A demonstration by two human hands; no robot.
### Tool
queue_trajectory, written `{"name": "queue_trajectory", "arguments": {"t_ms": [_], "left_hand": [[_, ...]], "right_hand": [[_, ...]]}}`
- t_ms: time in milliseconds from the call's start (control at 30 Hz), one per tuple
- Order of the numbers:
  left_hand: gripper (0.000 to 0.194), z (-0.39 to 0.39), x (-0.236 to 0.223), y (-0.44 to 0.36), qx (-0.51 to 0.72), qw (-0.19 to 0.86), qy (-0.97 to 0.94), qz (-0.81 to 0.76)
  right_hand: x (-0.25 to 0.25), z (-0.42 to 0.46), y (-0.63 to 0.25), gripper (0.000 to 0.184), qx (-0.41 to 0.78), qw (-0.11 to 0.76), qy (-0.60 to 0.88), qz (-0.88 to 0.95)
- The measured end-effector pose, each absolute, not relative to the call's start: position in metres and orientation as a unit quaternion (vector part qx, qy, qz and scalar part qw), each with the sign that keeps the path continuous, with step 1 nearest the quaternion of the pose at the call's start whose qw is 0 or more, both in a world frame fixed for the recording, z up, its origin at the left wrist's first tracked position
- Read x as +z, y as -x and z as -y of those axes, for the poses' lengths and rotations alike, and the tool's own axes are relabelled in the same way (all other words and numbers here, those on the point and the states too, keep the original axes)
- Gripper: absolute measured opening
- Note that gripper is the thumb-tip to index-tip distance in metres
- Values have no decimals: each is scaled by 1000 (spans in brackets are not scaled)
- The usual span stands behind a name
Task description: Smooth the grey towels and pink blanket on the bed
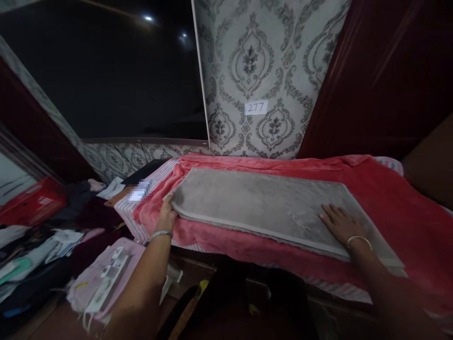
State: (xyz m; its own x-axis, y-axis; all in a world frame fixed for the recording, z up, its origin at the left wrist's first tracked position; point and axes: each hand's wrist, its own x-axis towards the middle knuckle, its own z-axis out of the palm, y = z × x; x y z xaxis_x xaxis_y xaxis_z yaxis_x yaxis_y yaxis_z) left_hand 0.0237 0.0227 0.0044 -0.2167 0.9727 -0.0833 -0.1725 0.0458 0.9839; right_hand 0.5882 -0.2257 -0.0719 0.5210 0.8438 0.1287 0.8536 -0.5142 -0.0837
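Note:
A folded grey mat [247,198] with a pale edge strip lies lengthwise on a red plush blanket [382,198]. At the mat's near left corner, my left hand [168,210] is closed on its edge, the thumb showing on top and the other fingers mostly hidden. My right hand [338,222] rests flat on the right part of the mat, its fingers spread. A small ruffled patch marks the mat's surface just left of that hand. The blanket has a striped border showing along its left and front edges.
A large dark television [116,75] stands behind at left, beside patterned wallpaper with a paper label [256,107] reading 277. Clothes are piled at left near a red box [33,200]. A white power strip [109,278] lies on pink cloth [123,248]. A blurred-out bright object sits by the blanket's left edge.

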Motion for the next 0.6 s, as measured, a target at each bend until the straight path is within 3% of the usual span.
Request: {"name": "queue_trajectory", "arguments": {"t_ms": [167,400,533,600], "left_hand": [[5,-26,34,-41,584,515,-334,-531],[18,-18,72,-128,554,482,-515,-442],[12,17,59,-190,495,445,-633,-397],[19,43,39,-210,454,421,-687,-380]], "right_hand": [[-75,224,-588,66,-52,79,868,488],[-63,226,-581,63,-31,54,875,480],[-62,226,-579,61,-39,59,878,474],[-63,225,-580,61,-43,61,877,475]]}}
